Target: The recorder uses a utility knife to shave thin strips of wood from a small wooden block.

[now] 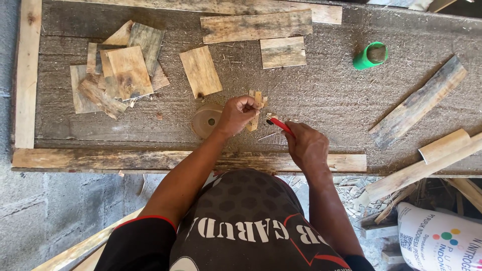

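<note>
**Trimming a small wood piece with the red knife**

Obs. 1: My left hand (240, 113) is closed around a small pale wood piece (257, 103), pinching it upright-ish over the workbench (321, 90). Its notched top pokes out above my fingers and a lower end shows below them.

Obs. 2: My right hand (306, 145) is closed on a red-handled knife (279, 124). Its dark tip points up and left and sits just beside the lower end of the piece. Whether the blade is touching the wood I cannot tell.

Obs. 3: A round tan disc (206, 120) lies on the bench, touching or just behind my left wrist. Flat wood offcuts (123, 70) are heaped well to the left, and one single square offcut (201, 71) lies nearer. A green tape roll (370, 55) stands well apart at upper right. Sawdust covers the bench.

Judgement: the step in hand looks like carving or trimming the piece's lower edge, with the cut either starting or between strokes.

Next move calls for: a firm pinch from the left hand so the piece does not twist, short controlled strokes, and the blade angled away from my left fingers, which sit close to the cutting line. The piece is thin, so heavy pressure could split it along the grain.
</note>
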